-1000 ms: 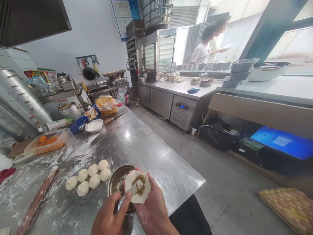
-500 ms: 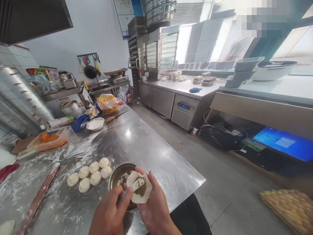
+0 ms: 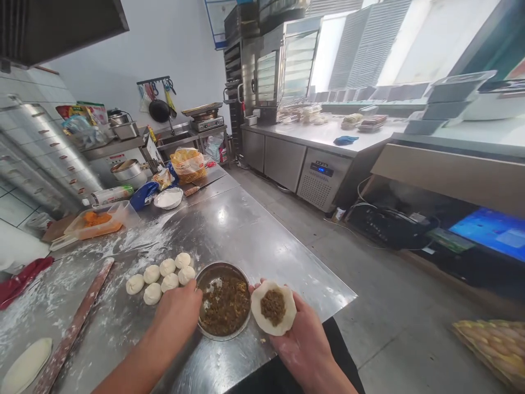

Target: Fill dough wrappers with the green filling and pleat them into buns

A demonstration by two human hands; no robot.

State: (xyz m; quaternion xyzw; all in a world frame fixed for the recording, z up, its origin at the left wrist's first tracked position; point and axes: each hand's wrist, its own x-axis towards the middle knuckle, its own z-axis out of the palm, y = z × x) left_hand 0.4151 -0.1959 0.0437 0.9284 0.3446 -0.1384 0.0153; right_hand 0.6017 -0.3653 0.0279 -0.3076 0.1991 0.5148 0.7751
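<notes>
Right hand (image 3: 303, 342) palm up, fingers slightly cupped, cradling dough wrapper (image 3: 261, 317) with filling (image 3: 273, 307) mounded at centre, just right of steel bowl (image 3: 223, 265). Left hand (image 3: 177, 312) curled, resting just beside bowl's left rim; fingertips hidden, pinch cannot be told. More filling in bowl. Dough balls (image 3: 169, 275) clustered left of bowl; rolling pin (image 3: 74, 323) and dough disc (image 3: 27, 365) farther left, on steel table (image 3: 262, 257).
</notes>
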